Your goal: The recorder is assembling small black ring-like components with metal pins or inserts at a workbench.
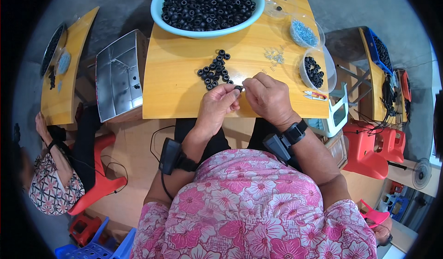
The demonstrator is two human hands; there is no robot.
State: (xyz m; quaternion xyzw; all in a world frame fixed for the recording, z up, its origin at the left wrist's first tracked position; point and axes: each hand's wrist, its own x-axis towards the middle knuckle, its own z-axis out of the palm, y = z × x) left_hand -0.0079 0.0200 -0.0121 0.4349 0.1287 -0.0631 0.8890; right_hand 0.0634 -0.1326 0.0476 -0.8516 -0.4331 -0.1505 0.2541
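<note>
Pinching black ring (pixel 238 87); right fingertips (pixel 248 84) unclear.

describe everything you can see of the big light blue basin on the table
The wide, round, light blue basin looks like smooth plastic. It stands upright on the far part of the yellow wood-look table, filled with many small black ring-shaped pieces. Its far edge is cut off by the picture.

Rings (pixel 212 67) are blocking the middle; a basin (pixel 207 33), the back; tubs (pixel 303 73), the right; the table (pixel 168 74) is offering passage left.
</note>
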